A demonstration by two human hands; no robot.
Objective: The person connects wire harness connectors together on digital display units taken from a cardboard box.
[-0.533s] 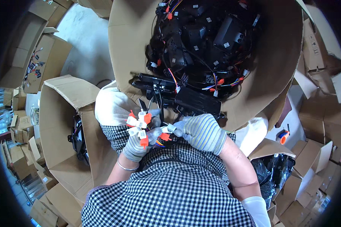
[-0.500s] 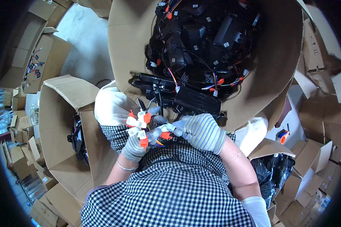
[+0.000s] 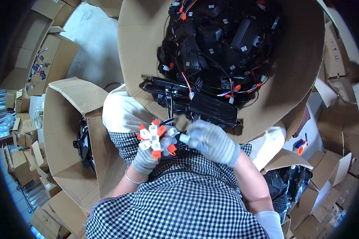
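Note:
A cluster of white and red-orange wire connectors (image 3: 154, 138) is gathered in my gloved left hand (image 3: 144, 160), its fingers closed around the wires and mostly hidden by the plugs. Close on its right, my gloved right hand (image 3: 213, 142) is smeared by motion. At its fingertips sits a white connector (image 3: 184, 138), which it appears to pinch. Dark cables run from the cluster toward black plastic units (image 3: 212, 108) at the lip of a large cardboard box (image 3: 137, 47). More black units (image 3: 209, 38) with coloured wires and plugs are piled inside that box.
An open carton (image 3: 71, 171) on the left holds black parts (image 3: 83, 145). At the right stands a box with black plastic wrapping (image 3: 285, 183); an orange tape roll (image 3: 301, 148) lies beyond it. A farther carton at upper left contains loose connectors (image 3: 39, 67).
The connectors in my left hand have turned into a tighter cluster with their ends facing up. My right hand has shifted slightly right and its fingers have moved. The whole view has shifted slightly.

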